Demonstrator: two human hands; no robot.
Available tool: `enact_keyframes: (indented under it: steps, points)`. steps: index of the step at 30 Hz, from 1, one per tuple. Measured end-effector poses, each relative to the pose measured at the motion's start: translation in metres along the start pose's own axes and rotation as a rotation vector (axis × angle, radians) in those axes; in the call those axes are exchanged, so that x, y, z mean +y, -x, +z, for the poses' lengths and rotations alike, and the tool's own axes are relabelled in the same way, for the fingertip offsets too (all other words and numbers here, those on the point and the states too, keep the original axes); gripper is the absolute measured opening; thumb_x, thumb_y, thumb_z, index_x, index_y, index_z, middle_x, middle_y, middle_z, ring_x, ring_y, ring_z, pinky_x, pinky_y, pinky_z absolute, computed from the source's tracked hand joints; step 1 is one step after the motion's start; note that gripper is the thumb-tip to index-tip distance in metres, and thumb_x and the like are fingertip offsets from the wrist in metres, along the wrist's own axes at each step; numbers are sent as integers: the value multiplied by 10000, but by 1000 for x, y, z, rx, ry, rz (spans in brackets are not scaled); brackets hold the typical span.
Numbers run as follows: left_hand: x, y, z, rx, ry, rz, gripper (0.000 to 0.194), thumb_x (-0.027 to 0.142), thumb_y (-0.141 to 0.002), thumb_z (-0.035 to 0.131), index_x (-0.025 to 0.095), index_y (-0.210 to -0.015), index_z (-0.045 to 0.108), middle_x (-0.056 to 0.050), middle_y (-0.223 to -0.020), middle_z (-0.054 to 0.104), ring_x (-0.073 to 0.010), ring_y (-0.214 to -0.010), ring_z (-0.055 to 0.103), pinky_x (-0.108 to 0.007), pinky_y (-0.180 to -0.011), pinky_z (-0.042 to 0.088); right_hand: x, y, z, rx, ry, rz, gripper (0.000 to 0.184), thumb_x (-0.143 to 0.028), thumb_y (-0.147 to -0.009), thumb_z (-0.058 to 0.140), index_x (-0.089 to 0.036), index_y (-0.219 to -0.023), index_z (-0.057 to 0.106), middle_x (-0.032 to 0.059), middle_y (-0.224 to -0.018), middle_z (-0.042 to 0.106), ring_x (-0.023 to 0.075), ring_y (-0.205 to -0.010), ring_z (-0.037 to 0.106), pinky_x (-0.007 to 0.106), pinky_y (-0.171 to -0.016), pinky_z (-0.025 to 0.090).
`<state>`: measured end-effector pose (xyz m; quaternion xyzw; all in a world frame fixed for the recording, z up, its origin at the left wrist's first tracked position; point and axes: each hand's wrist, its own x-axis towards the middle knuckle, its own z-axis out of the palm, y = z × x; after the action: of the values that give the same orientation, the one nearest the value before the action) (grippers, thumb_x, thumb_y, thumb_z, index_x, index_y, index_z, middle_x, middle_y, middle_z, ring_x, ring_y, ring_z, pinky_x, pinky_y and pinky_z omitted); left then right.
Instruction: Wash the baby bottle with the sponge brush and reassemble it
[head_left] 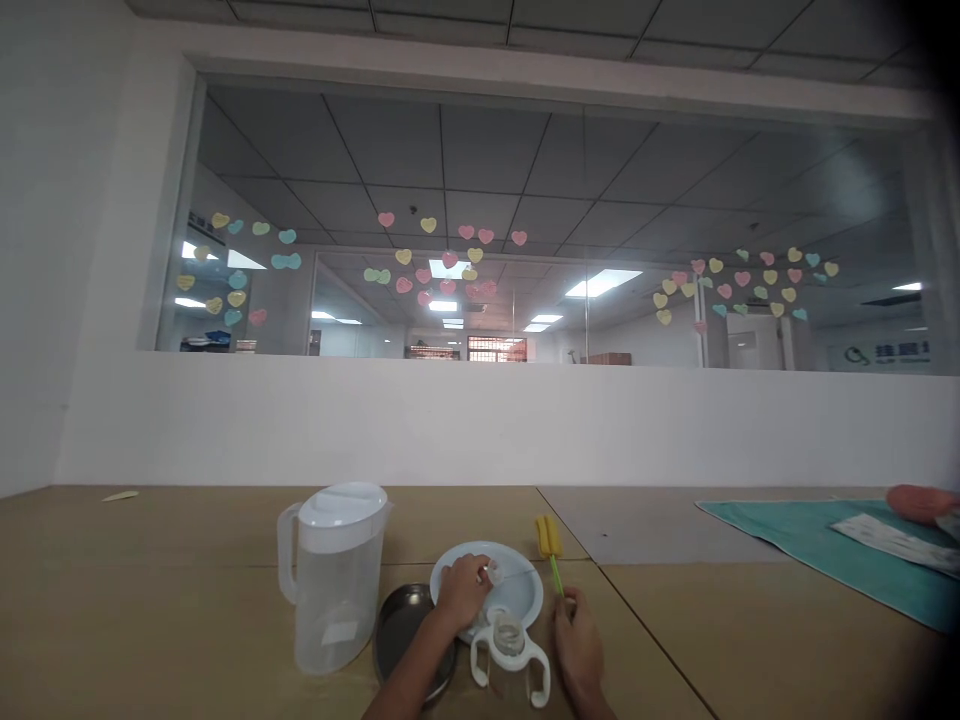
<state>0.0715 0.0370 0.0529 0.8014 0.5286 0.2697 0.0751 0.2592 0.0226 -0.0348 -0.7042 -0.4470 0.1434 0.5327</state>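
Note:
Over the light blue plate (529,600), my left hand (463,592) is closed on a small translucent white piece (495,572), which looks like a bottle part. My right hand (579,640) grips the green handle of a sponge brush (551,545), its yellow head pointing up and away from me. Between my hands stands a clear baby bottle (509,636) with two white side handles and an uncovered mouth. Another small whitish part on the plate lies partly behind the bottle. A dark metal tray (397,625) sits under my left forearm, which hides some of it.
A clear plastic pitcher (337,600) with a white lid stands left of the tray. On the right lie a teal cloth (795,545), a white patterned cloth (892,540) and a coral-coloured item (921,503). A white wall with a window rises behind the table.

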Motion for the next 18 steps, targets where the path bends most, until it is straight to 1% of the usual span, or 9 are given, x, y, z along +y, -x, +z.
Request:
enact_keyframes:
  steps: [2, 3, 5, 7, 9, 11, 13, 15, 18]
  points:
    - [-5, 4, 4, 76, 65, -4, 305, 230, -826, 454, 222, -1052, 659, -57, -987, 672, -184, -893, 616, -305, -825, 423, -2, 2, -2, 23, -22, -29, 416, -443, -835, 279, -209, -1049, 549, 110, -942, 689, 281, -827, 652, 333, -684, 433]
    - [-8, 6, 7, 119, 113, -1, 305, 255, -838, 443, 205, -1046, 660, -62, -992, 668, -176, -881, 616, -286, -814, 430, -4, 2, -2, 32, -33, -48, 449, -466, -835, 266, -208, -1073, 545, 113, -964, 687, 285, -838, 650, 337, -691, 435]
    - [-14, 10, 12, 206, 215, 24, 298, 280, -842, 433, 186, -979, 680, -72, -987, 668, -184, -901, 607, -284, -823, 432, -7, 4, -4, 47, -54, -89, 503, -515, -827, 255, -209, -1098, 548, 117, -1004, 682, 296, -860, 646, 344, -701, 437]
    - [-17, 14, 15, 243, 253, 59, 271, 245, -819, 444, 200, -911, 695, -64, -989, 674, -204, -968, 583, -315, -875, 408, -10, 5, -5, 61, -67, -115, 528, -553, -817, 264, -220, -1097, 563, 114, -1016, 682, 301, -865, 645, 345, -696, 438]
    - [-15, 15, 15, 189, 168, 92, 284, 182, -787, 455, 234, -927, 697, -40, -1007, 680, -214, -1023, 554, -357, -933, 360, -12, 6, -6, 80, -77, -133, 529, -571, -811, 280, -232, -1086, 579, 108, -997, 690, 299, -845, 648, 342, -682, 436]
    - [-8, 13, 11, 79, 9, 128, 331, 144, -767, 465, 263, -973, 695, -32, -1021, 682, -226, -1045, 534, -392, -950, 327, -13, 7, -8, 96, -82, -138, 525, -577, -807, 293, -236, -1072, 591, 106, -963, 697, 293, -802, 650, 337, -656, 434]
    - [1, 8, 7, -61, -175, 170, 356, 119, -742, 478, 269, -968, 710, -61, -1026, 679, -263, -1056, 519, -415, -917, 335, -13, 7, -10, 103, -80, -132, 524, -575, -805, 295, -230, -1057, 598, 108, -931, 700, 287, -761, 649, 331, -631, 431]
    - [8, 3, 4, -132, -218, 191, 322, 87, -687, 511, 253, -830, 748, -98, -978, 687, -290, -1022, 533, -418, -879, 350, -12, 6, -11, 113, -71, -119, 529, -567, -803, 286, -222, -1050, 602, 116, -929, 697, 289, -763, 648, 331, -629, 430]
    - [9, -4, 4, -183, -234, 210, 301, 77, -681, 509, 248, -721, 753, -106, -824, 710, -290, -963, 568, -422, -870, 360, -10, 4, -12, 129, -71, -110, 535, -558, -800, 281, -210, -1041, 607, 124, -928, 692, 291, -789, 646, 333, -644, 433]
